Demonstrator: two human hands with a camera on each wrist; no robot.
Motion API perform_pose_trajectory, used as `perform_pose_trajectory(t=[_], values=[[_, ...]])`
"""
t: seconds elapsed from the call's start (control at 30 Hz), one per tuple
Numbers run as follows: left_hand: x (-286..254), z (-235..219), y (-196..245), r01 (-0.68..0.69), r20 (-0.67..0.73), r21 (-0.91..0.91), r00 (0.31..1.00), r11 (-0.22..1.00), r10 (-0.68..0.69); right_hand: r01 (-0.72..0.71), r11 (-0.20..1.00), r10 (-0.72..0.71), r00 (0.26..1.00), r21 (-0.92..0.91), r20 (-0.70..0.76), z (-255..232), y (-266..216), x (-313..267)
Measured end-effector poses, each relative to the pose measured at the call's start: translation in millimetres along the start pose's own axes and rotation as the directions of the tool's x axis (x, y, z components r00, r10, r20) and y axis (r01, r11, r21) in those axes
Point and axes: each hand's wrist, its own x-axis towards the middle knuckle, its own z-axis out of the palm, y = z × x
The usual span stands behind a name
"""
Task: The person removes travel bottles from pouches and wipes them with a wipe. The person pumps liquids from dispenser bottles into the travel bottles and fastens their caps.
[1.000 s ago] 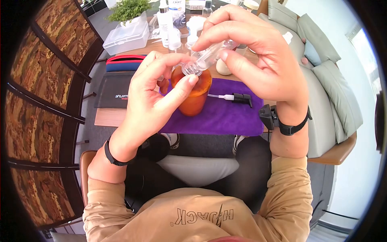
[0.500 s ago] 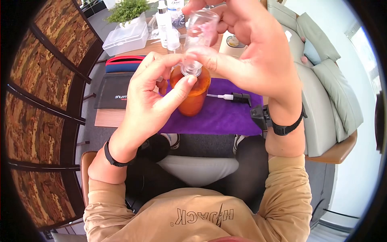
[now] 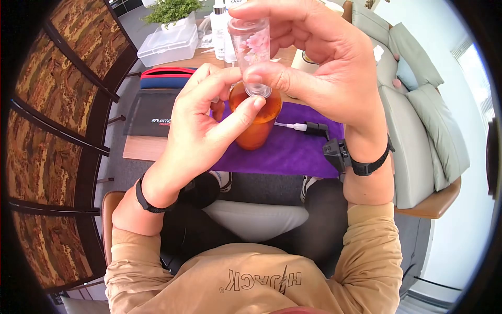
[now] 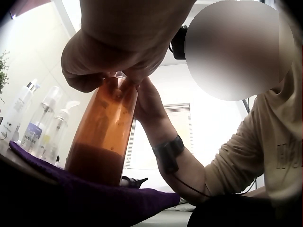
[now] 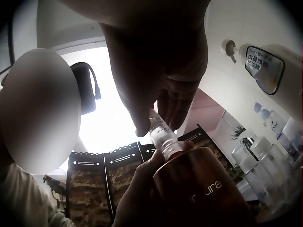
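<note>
Over the mouth of a translucent orange bottle (image 3: pixel 254 131), a small clear bottle (image 3: pixel 253 49) with pink flowers is held neck down. The right hand (image 3: pixel 329 73) grips it between thumb and fingers, its base at the top. The left hand (image 3: pixel 201 123) pinches a clear round piece (image 3: pixel 259 92) at the small bottle's neck; whether this is a separate part I cannot tell. Reddish-orange liquid fills the lower part of the orange bottle (image 4: pixel 99 156) in the left wrist view. The right wrist view shows the small bottle (image 5: pixel 162 132) tilted against the orange bottle's top.
The orange bottle stands on a purple cloth (image 3: pixel 298 152), with a black pump head (image 3: pixel 316 129) to its right. A grey pouch (image 3: pixel 149 112), a blue-red case (image 3: pixel 166 78) and a clear plastic box (image 3: pixel 168 46) lie left. White-capped bottles (image 4: pixel 38 123) stand behind.
The right hand has swung the small bottle from a slant to the right into a neck-down position. The left hand keeps its pinch at the orange bottle's mouth. The head view has shifted slightly.
</note>
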Motion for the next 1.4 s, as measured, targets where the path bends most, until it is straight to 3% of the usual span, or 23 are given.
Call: perform_pose_trajectory(t=[0.43,0.63,0.83,0.9,0.93,1.0,1.1,1.23,1.33,1.4], values=[[0,1,1,-0.002,-0.008,0.016,1.000,1.000,0.002,0.051,0.998,-0.050,0.998,0.035,-0.040,1,1,-1],[0,-1,1,-0.015,-0.004,0.040,1.000,0.999,0.015,-0.024,0.996,0.018,0.998,-0.085,-0.066,-9,-5,-5],[1,1,0,-0.012,-0.011,0.034,1.000,0.999,0.012,-0.080,0.996,0.083,0.992,0.043,-0.093,-13,-8,-6],[2,0,2,-0.038,-0.008,0.070,0.999,0.997,0.039,-0.187,0.975,0.179,0.981,-0.124,-0.072,-16,-25,-4],[1,-2,5,-0.040,-0.007,0.070,0.999,0.997,0.040,-0.186,0.975,0.178,0.981,-0.125,-0.073,-18,-26,-5],[-1,-4,9,0.039,0.067,0.077,0.997,0.996,-0.044,-0.224,0.972,0.216,0.970,-0.065,-0.114,-20,-26,-7],[0,-5,7,0.018,0.069,0.091,0.997,0.996,-0.024,-0.263,0.963,0.271,0.946,0.067,-0.179,-15,-24,-9],[0,-6,4,-0.014,0.065,0.105,0.998,0.994,0.008,-0.335,0.942,0.330,0.934,-0.019,-0.135,-23,-30,-8],[0,-6,7,-0.030,0.070,0.140,0.997,0.990,0.020,-0.215,0.975,0.208,0.973,-0.055,-0.099,-28,-26,-9],[1,-5,10,0.001,0.059,0.099,0.998,0.995,-0.007,-0.324,0.942,0.317,0.944,-0.083,-0.091,-29,-33,-8]])
